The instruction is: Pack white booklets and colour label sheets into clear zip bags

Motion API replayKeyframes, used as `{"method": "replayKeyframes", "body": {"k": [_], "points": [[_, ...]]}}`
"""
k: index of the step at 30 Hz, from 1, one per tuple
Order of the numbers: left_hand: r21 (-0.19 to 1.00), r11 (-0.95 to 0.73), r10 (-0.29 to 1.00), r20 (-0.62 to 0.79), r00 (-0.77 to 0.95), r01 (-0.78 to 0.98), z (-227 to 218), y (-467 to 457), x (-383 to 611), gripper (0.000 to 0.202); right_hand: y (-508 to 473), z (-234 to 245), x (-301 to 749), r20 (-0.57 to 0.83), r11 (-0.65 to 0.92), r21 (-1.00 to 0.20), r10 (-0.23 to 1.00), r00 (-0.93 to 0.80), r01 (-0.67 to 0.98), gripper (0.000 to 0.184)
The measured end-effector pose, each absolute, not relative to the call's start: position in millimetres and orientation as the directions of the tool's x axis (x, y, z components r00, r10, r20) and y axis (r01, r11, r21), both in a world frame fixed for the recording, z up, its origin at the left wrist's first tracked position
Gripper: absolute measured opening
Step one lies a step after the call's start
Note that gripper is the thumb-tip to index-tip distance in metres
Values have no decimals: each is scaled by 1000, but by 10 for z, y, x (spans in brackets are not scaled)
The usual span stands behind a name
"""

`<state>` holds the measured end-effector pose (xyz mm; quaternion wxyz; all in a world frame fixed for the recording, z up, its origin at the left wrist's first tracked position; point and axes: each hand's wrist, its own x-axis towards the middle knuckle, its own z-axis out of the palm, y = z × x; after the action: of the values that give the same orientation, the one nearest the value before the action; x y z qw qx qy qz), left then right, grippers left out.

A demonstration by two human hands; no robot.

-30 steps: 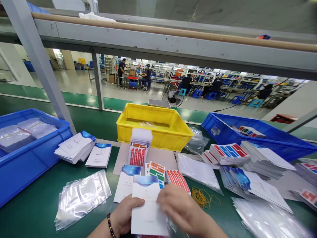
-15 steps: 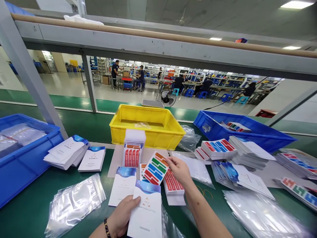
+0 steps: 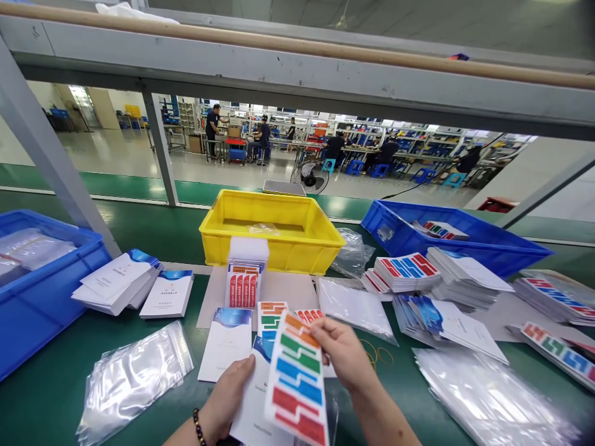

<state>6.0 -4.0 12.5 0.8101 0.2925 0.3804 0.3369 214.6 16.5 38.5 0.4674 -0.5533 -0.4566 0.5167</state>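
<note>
My left hand [image 3: 232, 390], with a beaded bracelet at the wrist, grips a white booklet [image 3: 255, 402] with a blue top. My right hand [image 3: 341, 353] pinches the upper right edge of a sticker sheet [image 3: 297, 378] with orange, green, blue and red shapes. The sheet is tilted over the booklet and covers its right part. Behind my left hand lies another white booklet [image 3: 227, 344]. More colored sticker sheets [image 3: 269, 316] lie just beyond the held one. A stack of red label sheets [image 3: 308, 314] is partly hidden behind my right hand.
A yellow bin [image 3: 274, 251] stands at the back, with red-striped cards [image 3: 242, 288] propped before it. Blue bins [image 3: 41, 297] flank the green table. Clear bags [image 3: 134, 378] lie at left, more plastic bags [image 3: 483, 396] at right. Booklet stacks [image 3: 118, 279] and sticker stacks [image 3: 406, 272] stand around.
My right hand has drawn the colored sticker sheet toward me, from beyond the booklet to over it. My left hand still grips the booklet. The view has shifted slightly.
</note>
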Motion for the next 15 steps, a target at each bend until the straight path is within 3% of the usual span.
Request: {"method": "replayKeyframes", "body": {"k": [4,9,13,15], "points": [[716,622,766,-471,438,-317,128,-30,84,46,71,227,1865,-166,-150,-955,985,-44,256,27],[724,598,756,-369,540,-343,119,-42,90,41,95,160,1911,-32,-25,-843,999,-3,538,25],[690,633,741,-409,533,-350,143,-37,69,38,216,202,2305,259,27,-536,957,134,844,27],[676,651,729,-431,531,-345,160,-28,58,38,264,195,2442,318,-7,-354,939,127,935,27]]}}
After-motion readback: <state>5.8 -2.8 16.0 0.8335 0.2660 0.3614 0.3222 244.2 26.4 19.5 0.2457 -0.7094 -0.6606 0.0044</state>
